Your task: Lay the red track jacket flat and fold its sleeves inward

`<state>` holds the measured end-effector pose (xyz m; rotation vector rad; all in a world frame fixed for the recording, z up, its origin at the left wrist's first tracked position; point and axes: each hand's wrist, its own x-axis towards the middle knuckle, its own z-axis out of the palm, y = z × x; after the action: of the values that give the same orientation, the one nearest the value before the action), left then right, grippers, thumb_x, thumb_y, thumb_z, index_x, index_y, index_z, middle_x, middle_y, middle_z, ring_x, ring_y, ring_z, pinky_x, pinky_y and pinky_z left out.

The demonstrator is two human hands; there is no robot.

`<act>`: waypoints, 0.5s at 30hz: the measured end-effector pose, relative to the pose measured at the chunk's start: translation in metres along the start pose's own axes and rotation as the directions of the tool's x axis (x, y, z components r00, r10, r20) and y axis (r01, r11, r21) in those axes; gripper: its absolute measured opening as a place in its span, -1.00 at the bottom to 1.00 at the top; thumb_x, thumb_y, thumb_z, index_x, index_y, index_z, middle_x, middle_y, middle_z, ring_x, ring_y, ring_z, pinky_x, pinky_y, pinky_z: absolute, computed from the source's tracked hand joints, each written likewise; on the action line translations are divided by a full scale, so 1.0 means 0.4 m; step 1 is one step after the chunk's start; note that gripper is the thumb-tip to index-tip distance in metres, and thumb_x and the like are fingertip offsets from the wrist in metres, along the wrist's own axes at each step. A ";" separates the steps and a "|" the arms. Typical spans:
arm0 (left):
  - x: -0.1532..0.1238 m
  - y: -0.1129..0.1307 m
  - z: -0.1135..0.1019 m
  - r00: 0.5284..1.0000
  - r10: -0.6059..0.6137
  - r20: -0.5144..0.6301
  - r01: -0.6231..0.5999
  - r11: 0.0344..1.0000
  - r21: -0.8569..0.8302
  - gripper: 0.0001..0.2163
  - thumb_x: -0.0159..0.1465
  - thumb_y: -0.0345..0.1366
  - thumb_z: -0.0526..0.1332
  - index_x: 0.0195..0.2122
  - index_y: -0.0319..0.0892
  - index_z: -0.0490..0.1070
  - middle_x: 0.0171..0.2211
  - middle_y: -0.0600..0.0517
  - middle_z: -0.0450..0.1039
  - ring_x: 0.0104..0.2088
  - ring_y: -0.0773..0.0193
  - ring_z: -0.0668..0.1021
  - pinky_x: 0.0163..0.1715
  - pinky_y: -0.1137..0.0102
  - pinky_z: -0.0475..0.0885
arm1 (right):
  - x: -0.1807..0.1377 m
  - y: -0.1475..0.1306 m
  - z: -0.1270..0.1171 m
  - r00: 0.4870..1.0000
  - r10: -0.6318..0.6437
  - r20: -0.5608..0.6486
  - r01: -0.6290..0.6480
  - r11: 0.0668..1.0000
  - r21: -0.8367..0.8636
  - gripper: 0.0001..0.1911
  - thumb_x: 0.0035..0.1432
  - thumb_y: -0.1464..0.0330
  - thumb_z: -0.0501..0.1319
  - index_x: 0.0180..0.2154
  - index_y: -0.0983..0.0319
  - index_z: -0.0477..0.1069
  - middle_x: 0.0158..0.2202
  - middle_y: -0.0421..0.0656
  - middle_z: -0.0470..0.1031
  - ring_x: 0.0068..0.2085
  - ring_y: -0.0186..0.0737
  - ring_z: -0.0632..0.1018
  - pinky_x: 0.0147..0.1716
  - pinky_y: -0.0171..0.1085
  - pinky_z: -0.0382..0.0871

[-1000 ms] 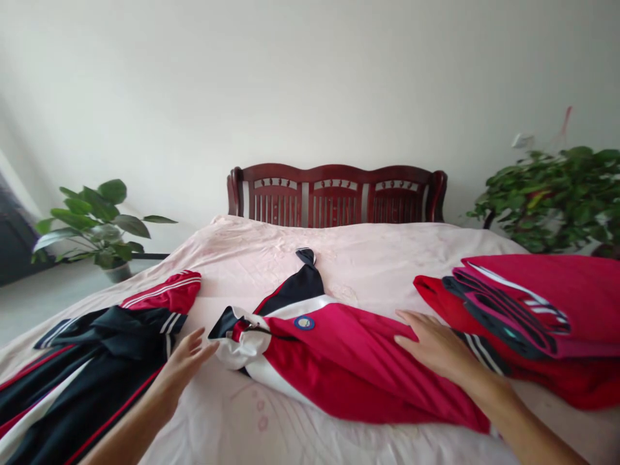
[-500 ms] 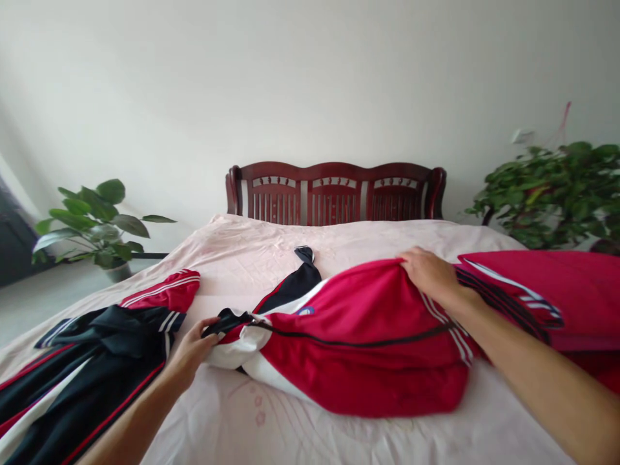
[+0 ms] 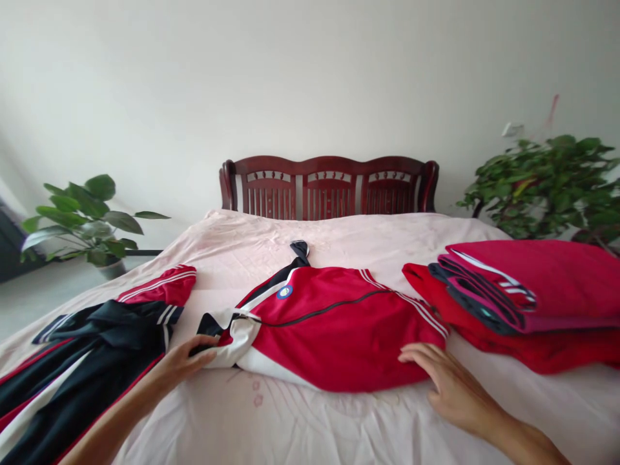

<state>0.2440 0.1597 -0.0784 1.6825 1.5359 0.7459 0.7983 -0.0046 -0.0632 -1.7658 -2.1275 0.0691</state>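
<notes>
A red track jacket (image 3: 339, 336) with white stripes, a dark zip line and a round blue badge lies folded in the middle of the pink bed sheet (image 3: 300, 426). One dark sleeve runs back toward the headboard. My left hand (image 3: 186, 358) pinches the jacket's dark and white collar end at its left. My right hand (image 3: 448, 381) lies flat with fingers spread at the jacket's lower right corner, touching its edge.
A dark and red tracksuit (image 3: 92, 349) lies spread at the left of the bed. A stack of folded red garments (image 3: 523, 297) sits at the right. A carved wooden headboard (image 3: 329, 184) stands behind. Potted plants flank the bed, left (image 3: 82, 219) and right (image 3: 547, 184).
My right hand lifted the jacket's right side, folded it over toward the middle, then came back down to the near right corner. My left hand closed on the collar end.
</notes>
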 end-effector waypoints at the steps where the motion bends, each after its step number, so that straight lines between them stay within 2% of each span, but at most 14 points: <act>1: -0.002 0.008 0.005 0.999 0.052 0.003 -0.052 0.997 0.063 -0.53 -0.05 0.07 0.33 -0.22 -0.17 0.59 -0.25 -0.04 0.57 -0.24 0.04 0.55 -0.28 0.33 0.37 | -0.010 0.012 0.004 1.000 0.002 -0.001 -0.003 0.999 -0.032 -0.26 -0.27 0.59 0.04 -0.01 0.08 0.50 0.09 -0.16 0.50 0.16 -0.07 0.45 0.21 -0.04 0.27; 4: -0.006 0.042 0.033 0.989 0.141 -0.034 -0.131 0.968 0.212 -0.64 0.00 0.05 0.29 -0.40 -0.18 0.55 -0.38 -0.01 0.50 -0.31 0.06 0.51 -0.29 0.32 0.33 | 0.015 0.036 0.018 0.999 0.005 -0.054 -0.009 0.997 -0.074 -0.34 -0.23 0.61 0.01 -0.09 0.11 0.52 0.04 -0.15 0.53 0.13 -0.10 0.46 0.20 -0.04 0.25; 6: -0.015 0.066 0.045 0.988 0.136 -0.077 -0.117 0.970 0.211 -0.63 0.03 0.08 0.23 -0.48 -0.17 0.48 -0.49 0.04 0.41 -0.40 0.13 0.46 -0.37 0.35 0.26 | 0.052 0.038 0.020 0.995 0.019 -0.099 -0.024 0.999 -0.048 -0.43 -0.25 0.61 -0.02 -0.21 0.16 0.52 -0.11 -0.13 0.59 0.01 -0.13 0.53 0.09 -0.11 0.34; 8: -0.036 0.088 0.042 0.989 0.119 -0.088 -0.106 0.984 0.140 -0.61 0.03 0.12 0.22 -0.50 -0.16 0.42 -0.55 0.10 0.33 -0.46 0.20 0.40 -0.43 0.39 0.20 | 0.084 0.034 0.001 0.987 0.038 -0.154 -0.041 0.999 -0.016 -0.53 -0.24 0.58 -0.02 -0.31 0.17 0.50 -0.26 -0.14 0.59 -0.13 -0.13 0.57 -0.05 -0.17 0.40; 11: -0.091 0.108 0.013 0.993 0.087 -0.075 -0.090 0.995 -0.036 -0.56 0.05 0.19 0.20 -0.51 -0.14 0.35 -0.59 0.14 0.27 -0.51 0.29 0.32 -0.47 0.43 0.12 | 0.107 0.023 -0.084 0.971 0.039 -0.237 -0.035 0.999 0.022 -0.67 -0.19 0.51 0.00 -0.41 0.17 0.47 -0.38 -0.17 0.58 -0.28 -0.12 0.56 -0.22 -0.21 0.38; 15: -0.156 0.108 -0.018 0.995 -0.076 -0.067 0.060 0.976 -0.210 -0.51 0.05 0.26 0.20 -0.55 -0.12 0.26 -0.63 0.14 0.29 -0.56 0.33 0.27 -0.52 0.45 0.06 | 0.150 -0.010 -0.238 0.979 -0.002 -0.204 0.014 0.998 0.057 -0.79 -0.09 0.44 0.03 -0.53 0.17 0.43 -0.56 -0.22 0.47 -0.46 -0.19 0.47 -0.40 -0.26 0.27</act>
<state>0.2552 0.0979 -0.0352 1.4557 1.5022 0.9091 0.8156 0.0334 0.0413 -1.6549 -1.9667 -0.0500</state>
